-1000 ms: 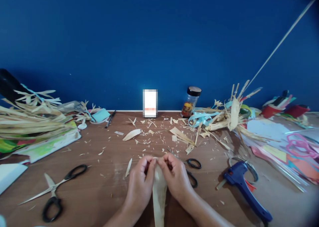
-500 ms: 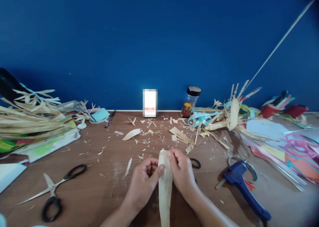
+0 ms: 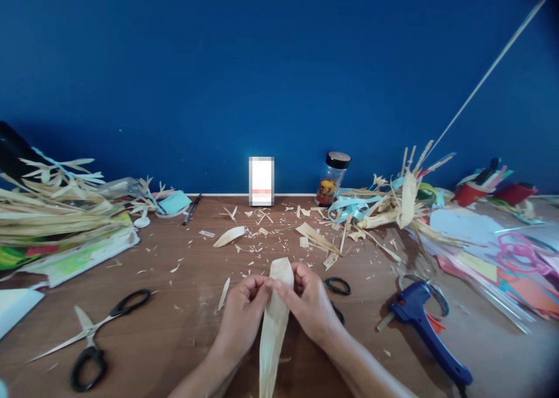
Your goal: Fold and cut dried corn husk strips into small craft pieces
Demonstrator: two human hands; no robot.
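A long pale strip of dried corn husk runs from between my hands down to the bottom edge of the view. My left hand pinches its left edge near the top. With the thumb lying across the front and the fingers behind, my right hand grips the same strip from the right. The husk's top end is wide and stands above both thumbs. Behind my right wrist the black handles of a second pair of scissors show in part; their blades are hidden.
Open scissors lie at left, a blue glue gun at right. Husk scraps litter the brown table. Bundled husks are at far left. A jar, light-blue ribbon and a bright blurred rectangle stand or lie toward the blue wall.
The husk strip has tilted, its lower end swinging left. My right thumb has come across its front, and my left hand has shifted slightly left. More of the scissor handles behind shows.
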